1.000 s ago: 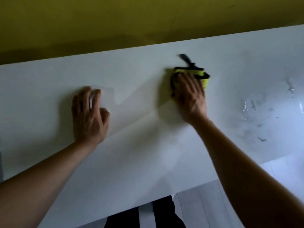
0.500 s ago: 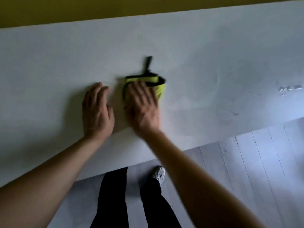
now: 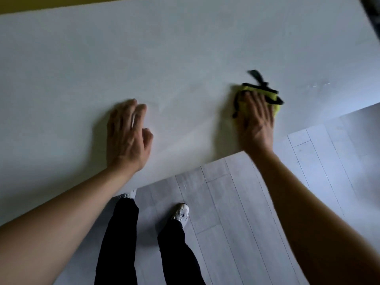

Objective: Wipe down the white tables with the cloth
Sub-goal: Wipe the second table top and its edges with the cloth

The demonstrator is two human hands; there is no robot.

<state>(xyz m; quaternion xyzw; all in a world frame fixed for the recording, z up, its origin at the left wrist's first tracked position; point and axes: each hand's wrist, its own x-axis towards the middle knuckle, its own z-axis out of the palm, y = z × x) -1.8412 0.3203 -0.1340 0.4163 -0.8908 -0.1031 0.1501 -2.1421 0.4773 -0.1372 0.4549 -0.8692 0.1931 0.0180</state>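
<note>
Your right hand (image 3: 256,120) presses flat, fingers straight, on the yellow cloth (image 3: 261,95) near the table (image 3: 185,48) front edge. Left hand (image 3: 128,132) rests spread, well apart. Faint droplets (image 3: 317,85) lie just right of the cloth, so the right hand is nearer.
</note>
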